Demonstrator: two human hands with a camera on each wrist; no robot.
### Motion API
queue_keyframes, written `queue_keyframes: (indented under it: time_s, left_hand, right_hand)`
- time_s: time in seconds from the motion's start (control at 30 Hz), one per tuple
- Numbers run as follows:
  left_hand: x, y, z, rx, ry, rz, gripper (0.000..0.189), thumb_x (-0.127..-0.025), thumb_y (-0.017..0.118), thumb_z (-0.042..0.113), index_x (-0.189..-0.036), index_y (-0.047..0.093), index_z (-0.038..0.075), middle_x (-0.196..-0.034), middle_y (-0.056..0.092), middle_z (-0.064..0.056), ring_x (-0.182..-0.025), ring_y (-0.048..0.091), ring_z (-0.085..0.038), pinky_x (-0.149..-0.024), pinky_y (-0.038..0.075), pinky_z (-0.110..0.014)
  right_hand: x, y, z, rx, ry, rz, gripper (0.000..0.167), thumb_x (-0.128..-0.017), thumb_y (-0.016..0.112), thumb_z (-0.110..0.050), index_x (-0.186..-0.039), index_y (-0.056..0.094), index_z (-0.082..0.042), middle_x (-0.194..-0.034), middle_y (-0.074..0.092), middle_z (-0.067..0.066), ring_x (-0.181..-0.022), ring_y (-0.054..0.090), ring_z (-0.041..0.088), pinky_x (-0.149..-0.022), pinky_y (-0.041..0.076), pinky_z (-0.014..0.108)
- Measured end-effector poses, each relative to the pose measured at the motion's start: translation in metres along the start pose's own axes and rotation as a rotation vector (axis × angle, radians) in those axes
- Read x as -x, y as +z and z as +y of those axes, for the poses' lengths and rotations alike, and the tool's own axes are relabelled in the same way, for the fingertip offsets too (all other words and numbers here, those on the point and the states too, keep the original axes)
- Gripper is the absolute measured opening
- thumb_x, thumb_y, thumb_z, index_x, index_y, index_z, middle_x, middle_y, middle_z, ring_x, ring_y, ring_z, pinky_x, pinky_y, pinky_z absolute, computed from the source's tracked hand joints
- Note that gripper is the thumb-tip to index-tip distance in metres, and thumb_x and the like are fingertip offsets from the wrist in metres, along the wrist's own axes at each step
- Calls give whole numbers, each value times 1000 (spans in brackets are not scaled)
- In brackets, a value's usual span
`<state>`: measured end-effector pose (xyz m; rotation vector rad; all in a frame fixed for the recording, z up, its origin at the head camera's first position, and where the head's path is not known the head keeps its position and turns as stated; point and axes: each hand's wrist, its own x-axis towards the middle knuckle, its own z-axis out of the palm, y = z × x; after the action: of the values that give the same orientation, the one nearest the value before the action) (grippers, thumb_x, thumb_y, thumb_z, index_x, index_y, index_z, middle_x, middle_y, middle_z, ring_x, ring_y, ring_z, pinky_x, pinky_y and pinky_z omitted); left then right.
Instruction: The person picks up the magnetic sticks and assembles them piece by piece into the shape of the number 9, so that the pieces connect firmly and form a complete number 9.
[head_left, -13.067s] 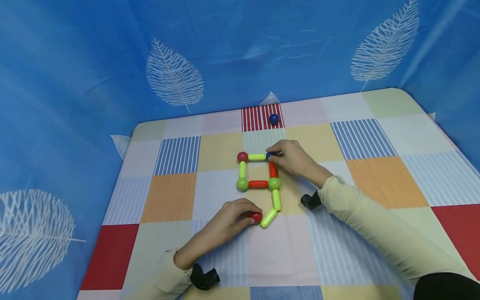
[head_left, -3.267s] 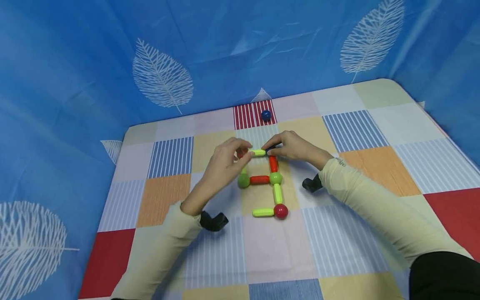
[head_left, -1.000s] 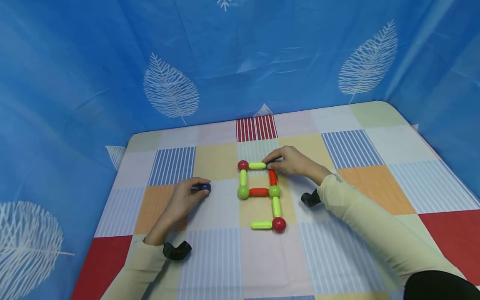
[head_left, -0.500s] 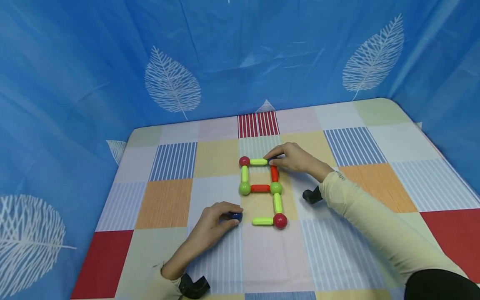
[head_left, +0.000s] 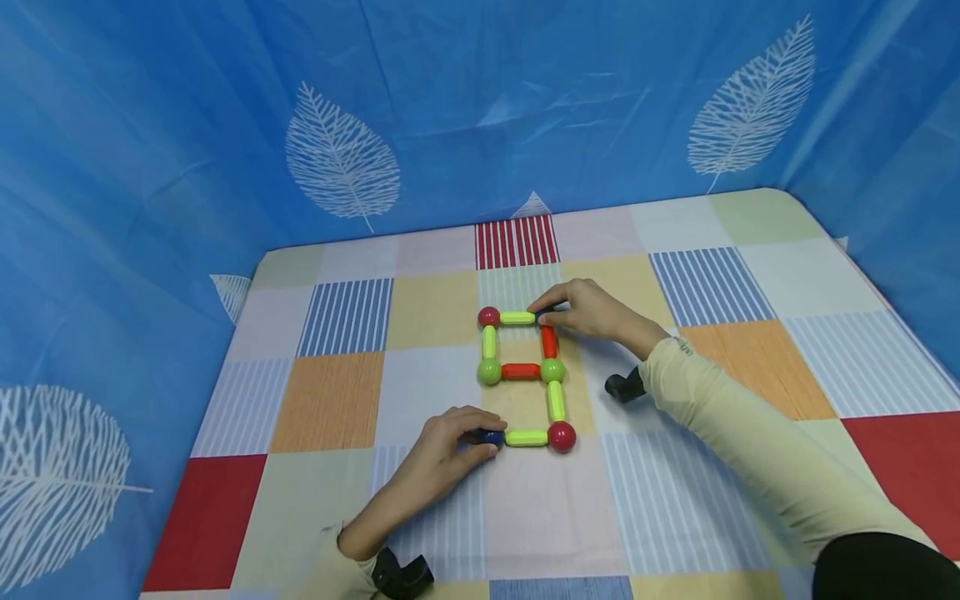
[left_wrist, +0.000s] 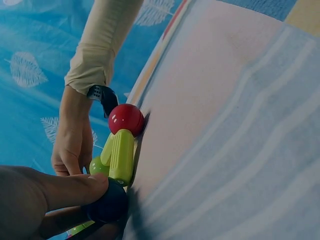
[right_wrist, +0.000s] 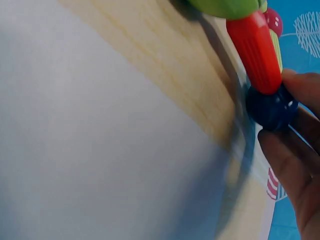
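On the table, magnetic rods and balls form a square with a tail. My left hand pinches a blue ball between thumb and fingers, right against the free end of a yellow-green rod. That rod's other end meets a red ball. At the square's far right corner my right hand pinches another blue ball, joined to a red rod. A second red ball marks the far left corner, and green balls mark the near corners. Fingers partly hide both blue balls in the head view.
A patchwork cloth covers the table. Behind it hangs a blue curtain with white leaf prints. Black wrist-camera mounts stick out beneath both wrists, low over the cloth.
The left hand took the loose blue ball from the table's back and brought it to the near rod's end. Earlier, the red ball was joined between the near rods. The right hand stays put.
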<state>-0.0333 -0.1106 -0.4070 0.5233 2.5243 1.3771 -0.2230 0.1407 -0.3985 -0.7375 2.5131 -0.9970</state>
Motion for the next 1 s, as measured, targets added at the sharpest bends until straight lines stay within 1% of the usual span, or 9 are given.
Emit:
queue_keyframes:
  time_s: [0.13, 0.27, 0.33, 0.4, 0.5, 0.6, 0.67, 0.8, 1.0]
  left_hand:
    - [-1, 0, 0, 4, -6, -4, 27, -88, 72, 3, -115, 72, 8, -116, 68, 1, -103, 61, -14, -85, 53, -29]
    - [-2, 0, 0, 10, -9, -7, 27, -88, 72, 3, -114, 72, 8, -115, 68, 1, -102, 62, -13, -85, 53, -29]
    - [-2, 0, 1, 10, -6, -7, 27, -88, 72, 3, -114, 72, 7, -115, 68, 0, -102, 62, -14, -85, 53, -30]
    - [-2, -1, 1, 12, -5, -7, 27, -88, 72, 3, -114, 72, 7, -115, 68, 0, -102, 62, -14, -85, 53, -30]
    - [-2, -2, 0, 22, 0, -2, 27, -88, 72, 4, -114, 72, 7, -115, 68, 0, -102, 62, -14, -85, 53, -31]
    - [-1, -2, 0, 33, 5, 1, 27, -88, 72, 4, -114, 71, 7, -115, 68, 0, -102, 63, -14, -84, 54, -30]
    - [-1, -2, -1, 38, 7, 2, 27, -88, 72, 4, -114, 71, 7, -115, 68, 0, -102, 63, -14, -84, 54, -30]
    - [-1, -2, -1, 38, 8, 7, 27, -87, 73, 3, -114, 71, 6, -115, 68, -1, -101, 64, -14, -84, 54, -30]
    - [0, -1, -2, 72, 14, 15, 26, -87, 73, 2, -113, 72, 5, -114, 68, -1, -100, 65, -14, -84, 54, -31]
  right_hand:
    - [2, -1, -4, 51, -22, 10, 27, -94, 66, -12, -121, 71, -10, -127, 64, 13, -123, 54, 31, -104, 41, 50]
    - [12, 1, -17, 143, -91, 43, 32, -94, 66, -12, -126, 67, -7, -131, 61, 13, -126, 52, 31, -105, 40, 50]
    - [20, 4, -28, 183, -134, 55, 32, -93, 67, -12, -125, 67, -6, -130, 61, 13, -124, 53, 31, -104, 41, 49]
    - [30, 9, -39, 206, -174, 53, 32, -91, 70, -11, -123, 68, -6, -126, 62, 12, -117, 57, 29, -100, 46, 47]
    - [45, 19, -55, 195, -199, 7, 31, -90, 72, -11, -120, 69, -6, -119, 65, 9, -109, 61, 25, -93, 51, 42]
    - [60, 31, -66, 151, -186, -74, 30, -89, 73, -12, -119, 70, -7, -112, 67, 4, -95, 62, 18, -83, 54, 34]
    - [69, 38, -70, 135, -190, -124, 28, -90, 72, -13, -117, 71, -7, -108, 68, 2, -93, 62, 14, -81, 54, 32]
    - [82, 52, -71, 128, -211, -191, 22, -91, 71, -15, -112, 72, -7, -103, 68, -2, -88, 60, 8, -78, 53, 28]
    - [88, 66, -69, 119, -247, -250, 17, -88, 74, -15, -104, 74, -11, -92, 65, -9, -80, 57, 5, -73, 50, 25]
